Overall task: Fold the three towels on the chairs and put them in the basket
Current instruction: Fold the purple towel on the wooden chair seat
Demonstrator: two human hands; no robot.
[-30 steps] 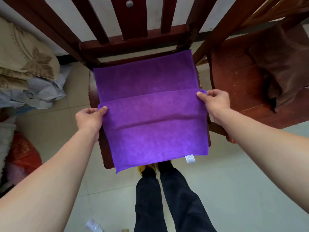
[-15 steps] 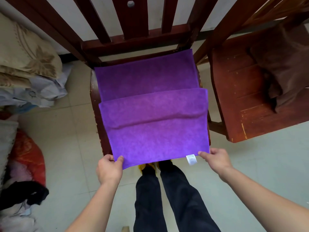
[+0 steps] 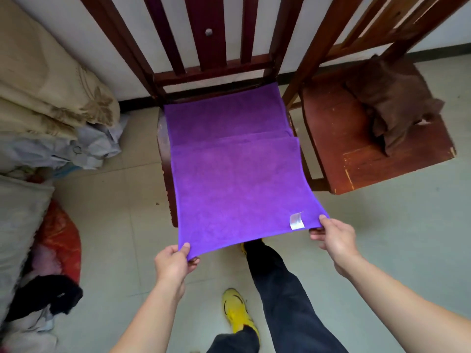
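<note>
Once the fold was released, the purple towel (image 3: 237, 179) was pinched at its corners by the chair (image 3: 211, 70) front — left hand (image 3: 173, 263), right hand (image 3: 334, 238) — and raised, likely for a second fold.

Purple towel (image 3: 237, 179), brown towel (image 3: 392, 103), yellow shoe (image 3: 237, 312), perhaps leaf-patterned beige bedding (image 3: 51, 98).

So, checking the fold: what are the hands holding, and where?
The purple towel: left hand pinches its near left corner, right hand its near right corner.
</note>
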